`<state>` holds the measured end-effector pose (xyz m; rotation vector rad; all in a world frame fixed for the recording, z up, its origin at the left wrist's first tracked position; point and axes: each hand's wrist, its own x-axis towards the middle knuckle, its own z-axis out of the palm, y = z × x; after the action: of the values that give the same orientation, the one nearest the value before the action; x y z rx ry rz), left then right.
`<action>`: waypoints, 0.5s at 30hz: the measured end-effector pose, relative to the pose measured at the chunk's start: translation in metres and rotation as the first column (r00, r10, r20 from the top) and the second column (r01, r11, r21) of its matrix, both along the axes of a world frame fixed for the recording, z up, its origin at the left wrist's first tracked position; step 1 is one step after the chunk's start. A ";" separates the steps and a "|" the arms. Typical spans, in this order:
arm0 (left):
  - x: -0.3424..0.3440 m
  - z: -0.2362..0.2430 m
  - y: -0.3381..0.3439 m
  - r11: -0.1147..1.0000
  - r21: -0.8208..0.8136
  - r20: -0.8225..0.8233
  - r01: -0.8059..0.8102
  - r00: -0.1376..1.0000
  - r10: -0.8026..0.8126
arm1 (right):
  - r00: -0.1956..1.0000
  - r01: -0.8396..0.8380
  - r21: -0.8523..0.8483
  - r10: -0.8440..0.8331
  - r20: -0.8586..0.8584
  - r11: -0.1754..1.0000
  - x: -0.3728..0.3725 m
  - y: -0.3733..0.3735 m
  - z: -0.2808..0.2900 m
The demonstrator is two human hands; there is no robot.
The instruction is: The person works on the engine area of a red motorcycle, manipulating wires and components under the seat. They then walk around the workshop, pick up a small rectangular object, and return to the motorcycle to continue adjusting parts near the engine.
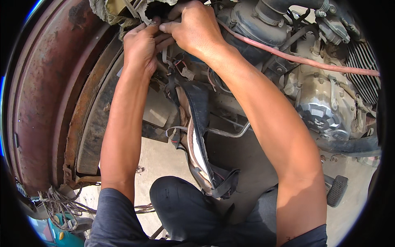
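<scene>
Both my hands meet at the top of the view, just under a torn, greyish ragged bundle (142,10) with a dark hollow beside it. My left hand (139,47) is closed, its thumb and fingers pinched at the bundle's lower edge. Over it from the right comes my right hand (195,29), with its thumb close to the left fingertips and its other fingers curled towards the hollow. Whatever lies between the fingertips is too small and hidden to name. Thin wires and a connector (188,74) hang just below the hands.
A rusty red-brown metal body (43,82) curves along the left. At right are a pink hose (296,59), a dusty engine (321,107) and a black pedal (338,190). A black open bag (199,123) hangs in the middle. Tangled rope (61,206) hangs lower left.
</scene>
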<state>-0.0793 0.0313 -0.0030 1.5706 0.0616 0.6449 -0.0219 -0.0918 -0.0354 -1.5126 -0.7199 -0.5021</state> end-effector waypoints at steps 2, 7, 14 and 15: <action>-0.001 0.004 -0.004 0.997 0.072 -0.076 0.016 0.997 -0.010 | 1.000 0.028 -0.016 -0.028 0.013 0.999 0.004 0.001 -0.001; -0.006 0.015 -0.007 0.979 0.197 -0.129 0.058 0.991 -0.032 | 0.999 0.034 -0.033 -0.035 -0.017 0.999 0.009 0.006 -0.006; -0.012 0.034 -0.003 0.298 0.841 0.329 -0.451 0.865 0.380 | 0.974 0.033 0.081 -0.014 -0.228 0.996 0.017 0.033 -0.004; -0.011 0.037 -0.001 0.111 0.848 0.445 -0.518 0.811 0.381 | 0.969 0.024 0.127 0.009 -0.248 0.992 0.018 0.035 -0.004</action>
<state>-0.0903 0.0302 0.0343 2.7870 0.0716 1.4749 -0.0035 -0.0565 -0.0392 -1.4260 -0.4776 -0.3499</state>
